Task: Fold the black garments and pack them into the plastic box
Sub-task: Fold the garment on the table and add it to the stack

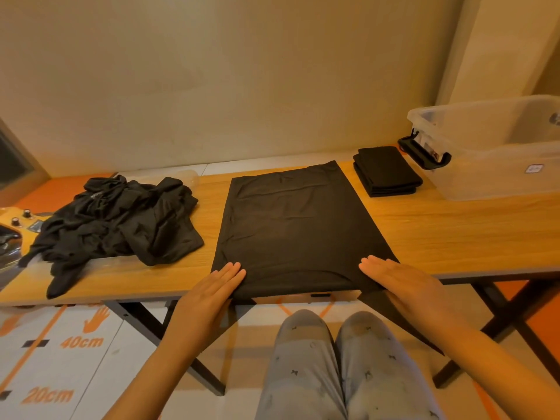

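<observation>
A black garment (298, 225) lies spread flat in a long rectangle on the wooden table (454, 234), its near end hanging over the front edge. My left hand (212, 294) rests flat, fingers straight, on its near left corner. My right hand (400, 281) lies flat on its near right corner. A crumpled pile of black garments (118, 216) sits to the left. A small stack of folded black garments (386, 171) lies at the back right, beside the clear plastic box (497, 174), which stands open at the far right.
A black latch (424, 153) sticks out from the box's left end toward the folded stack. An iron-like appliance with knobs (12, 228) sits at the table's left end. My knees (330, 359) are under the front edge. A wall runs behind the table.
</observation>
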`<control>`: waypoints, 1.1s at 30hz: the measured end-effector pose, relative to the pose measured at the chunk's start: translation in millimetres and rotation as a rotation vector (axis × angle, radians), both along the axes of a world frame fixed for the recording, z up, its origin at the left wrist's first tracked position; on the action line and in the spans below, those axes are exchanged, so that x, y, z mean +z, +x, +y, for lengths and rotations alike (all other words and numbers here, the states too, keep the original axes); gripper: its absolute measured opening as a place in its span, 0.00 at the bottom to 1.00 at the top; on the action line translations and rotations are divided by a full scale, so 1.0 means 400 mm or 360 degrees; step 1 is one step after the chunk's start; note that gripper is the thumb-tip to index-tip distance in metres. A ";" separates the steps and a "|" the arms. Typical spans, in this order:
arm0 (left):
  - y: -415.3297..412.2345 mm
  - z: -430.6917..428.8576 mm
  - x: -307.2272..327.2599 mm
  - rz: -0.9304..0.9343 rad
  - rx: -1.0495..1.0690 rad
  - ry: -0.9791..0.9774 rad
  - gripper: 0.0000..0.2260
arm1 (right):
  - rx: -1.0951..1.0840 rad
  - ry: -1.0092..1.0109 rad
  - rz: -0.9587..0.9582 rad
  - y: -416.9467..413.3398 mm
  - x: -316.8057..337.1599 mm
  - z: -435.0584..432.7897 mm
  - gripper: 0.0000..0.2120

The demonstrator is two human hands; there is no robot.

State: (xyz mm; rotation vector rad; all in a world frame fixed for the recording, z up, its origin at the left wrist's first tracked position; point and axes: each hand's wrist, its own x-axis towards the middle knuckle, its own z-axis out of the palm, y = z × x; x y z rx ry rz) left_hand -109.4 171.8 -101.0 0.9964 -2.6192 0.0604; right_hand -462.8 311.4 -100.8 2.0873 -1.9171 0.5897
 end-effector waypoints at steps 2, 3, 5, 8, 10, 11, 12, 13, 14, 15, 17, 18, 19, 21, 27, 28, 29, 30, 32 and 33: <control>0.011 -0.002 0.004 0.0017 -0.0042 0.0087 0.37 | -0.0015 0.0035 -0.0124 -0.010 0.010 0.010 0.34; 0.017 -0.003 0.003 0.0033 -0.0055 0.0132 0.36 | -0.0013 0.0044 -0.0149 -0.017 0.012 0.011 0.31; 0.023 0.001 0.003 0.0105 -0.0049 0.0199 0.35 | 0.0023 0.0095 -0.0174 -0.030 0.014 0.009 0.29; 0.027 0.003 -0.002 0.0206 -0.0035 0.0197 0.32 | 0.0107 0.0172 -0.0055 -0.042 -0.010 -0.003 0.35; 0.026 0.005 -0.004 0.0202 -0.0052 0.0189 0.32 | 0.0122 0.0185 -0.0022 -0.041 -0.032 -0.013 0.41; 0.024 0.003 -0.006 0.0155 -0.0055 0.0170 0.34 | 0.0131 0.0174 -0.0027 -0.041 -0.040 -0.017 0.43; 0.023 0.002 -0.009 0.0091 -0.0052 0.0135 0.36 | 0.0149 0.0156 -0.0023 -0.045 -0.046 -0.020 0.44; 0.022 0.000 -0.013 0.0025 -0.0050 0.0099 0.38 | 0.0174 0.0139 -0.0003 -0.050 -0.050 -0.021 0.46; 0.022 -0.002 -0.016 -0.0032 -0.0051 0.0064 0.41 | 0.0201 0.0118 0.0023 -0.057 -0.052 -0.021 0.47; 0.022 -0.006 -0.021 -0.0073 -0.0058 0.0036 0.44 | 0.0229 0.0096 0.0046 -0.063 -0.053 -0.019 0.48; 0.026 -0.013 -0.031 -0.0115 -0.0073 -0.0019 0.48 | 0.0274 0.0040 0.0055 -0.072 -0.055 -0.011 0.48; 0.027 -0.015 -0.036 -0.0121 -0.0080 -0.0043 0.50 | 0.0289 0.0002 0.0056 -0.075 -0.056 -0.009 0.48; 0.027 -0.017 -0.039 -0.0115 -0.0092 -0.0069 0.50 | 0.0298 -0.0026 0.0064 -0.078 -0.054 -0.008 0.48; 0.025 -0.016 -0.037 -0.0099 -0.0119 -0.0097 0.48 | 0.0316 -0.0054 0.0096 -0.085 -0.051 -0.008 0.48; 0.049 -0.016 -0.024 -0.0100 -0.0161 -0.0038 0.30 | 0.0354 -0.0003 0.0046 -0.089 -0.048 -0.004 0.42; 0.051 -0.018 -0.023 -0.0110 -0.0181 -0.0047 0.23 | 0.0357 -0.0003 0.0032 -0.088 -0.046 -0.002 0.39; 0.052 -0.021 -0.020 -0.0118 -0.0192 -0.0071 0.21 | 0.0366 -0.0022 0.0046 -0.089 -0.044 -0.001 0.34; 0.055 -0.027 -0.017 -0.0156 -0.0202 -0.0087 0.21 | 0.0383 -0.0047 0.0087 -0.089 -0.042 0.001 0.28; 0.060 -0.042 -0.018 -0.0226 -0.0224 -0.0094 0.33 | 0.0414 -0.0089 0.0158 -0.092 -0.040 0.001 0.23; 0.059 -0.049 -0.020 -0.0280 -0.0242 -0.0105 0.42 | 0.0417 -0.0075 0.0171 -0.097 -0.040 0.000 0.26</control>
